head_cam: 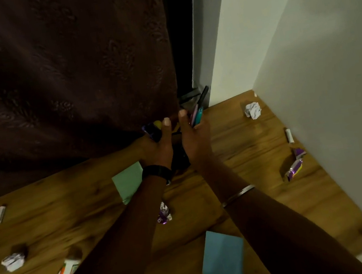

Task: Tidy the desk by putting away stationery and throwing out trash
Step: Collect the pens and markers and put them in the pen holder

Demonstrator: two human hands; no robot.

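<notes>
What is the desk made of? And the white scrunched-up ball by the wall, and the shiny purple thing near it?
The desk looks like wood, or a wood-print laminate: brown grain streaks and knots, smooth top. The white ball looks like paper: sharp crumpled creases. The purple wrapper looks like thin foil or plastic film: glossy, crinkled glints.

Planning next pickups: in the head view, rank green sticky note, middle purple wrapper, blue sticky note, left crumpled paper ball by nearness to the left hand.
1. Green sticky note, just beside the wrist of the left hand.
2. Purple wrapper, centre, closer to the camera.
3. Blue sticky note, toward the front, right.
4. Crumpled paper ball, far left.
</notes>
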